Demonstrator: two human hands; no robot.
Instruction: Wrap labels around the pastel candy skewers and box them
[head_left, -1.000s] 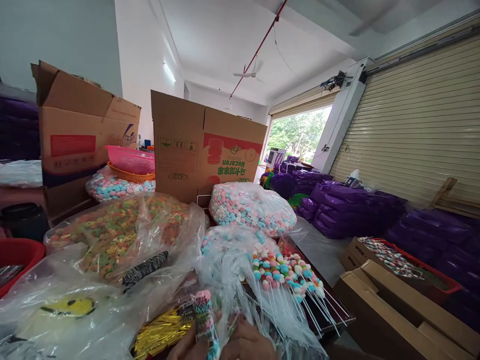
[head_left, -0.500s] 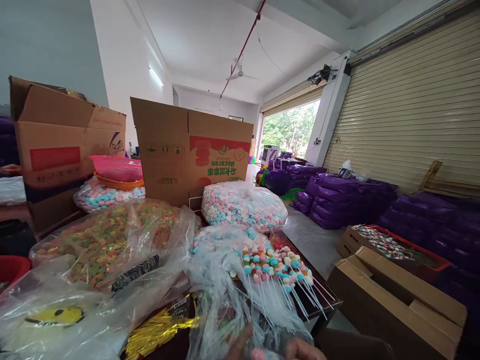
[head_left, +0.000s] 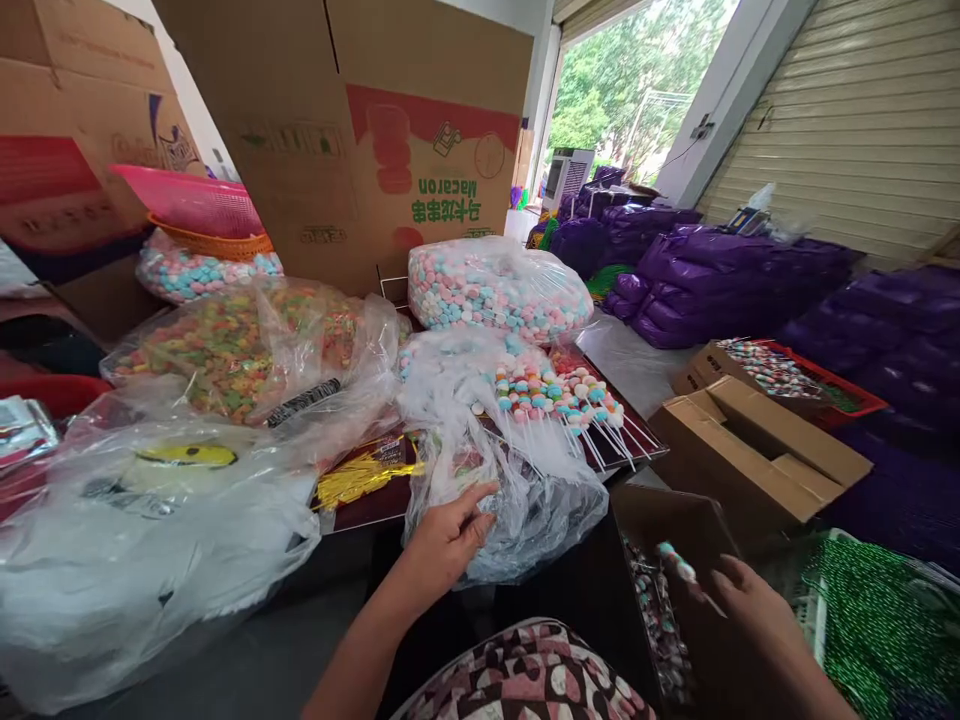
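Note:
My left hand (head_left: 448,535) is over the front of a clear plastic bag (head_left: 540,530), its index finger and thumb apart with nothing visible between them. Off to the right, my right hand (head_left: 757,600) has the stick end of a wrapped marshmallow skewer (head_left: 679,563) at its fingers, slightly blurred. That skewer hangs above an open cardboard box (head_left: 705,515), in which several wrapped skewers (head_left: 664,625) lie. Beyond my left hand, rows of pink, white and blue marshmallow skewers (head_left: 555,400) rest on the dark table (head_left: 645,445), white sticks pointing towards me.
Large bags of marshmallows (head_left: 495,295) and coloured gummies (head_left: 240,350) stand behind. Gold twist ties (head_left: 364,475) lie left of the plastic bag. A tall carton (head_left: 442,130) blocks the back. At right are another open carton (head_left: 787,450) and a basket of green strands (head_left: 877,610).
The view has tilted down. My hands, close together at the bottom edge before, are now apart: the right has swung out over the box with a wrapped skewer.

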